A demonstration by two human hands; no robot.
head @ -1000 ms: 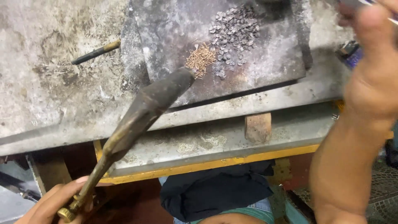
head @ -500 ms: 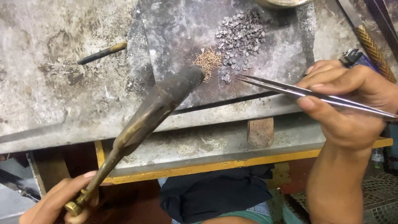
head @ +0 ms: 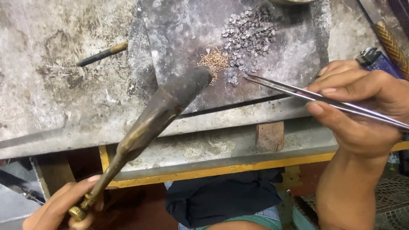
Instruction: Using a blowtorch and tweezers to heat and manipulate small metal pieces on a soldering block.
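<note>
A small heap of thin copper-coloured bits (head: 214,61) lies on a dark, scorched slab (head: 179,38), touching a larger heap of small grey metal pieces (head: 249,36) to its right. The blackened nozzle of a long torch (head: 164,110) hangs just over the near edge of the copper heap. The left hand (head: 59,208) is closed around the torch's brass end at the bottom left. The right hand (head: 362,106) pinches a pair of long steel tweezers (head: 298,93) between thumb and fingers; the tips are almost together and sit by the lower edge of the grey heap, and whether they hold a piece cannot be told.

The slab rests on a rough, ash-grey bench top (head: 55,85), pitted and stained, with a lower metal ledge and a yellow-painted rail (head: 204,172) along the front. A small wooden block (head: 269,136) stands on the ledge. A dark stick with a tan tip (head: 102,54) lies on the bench left of the slab, well apart from the heaps. A blue lighter (head: 377,61) and a tool with a woven handle (head: 390,42) lie behind the right hand. Below the bench show dark cloth and the person's lap (head: 221,200).
</note>
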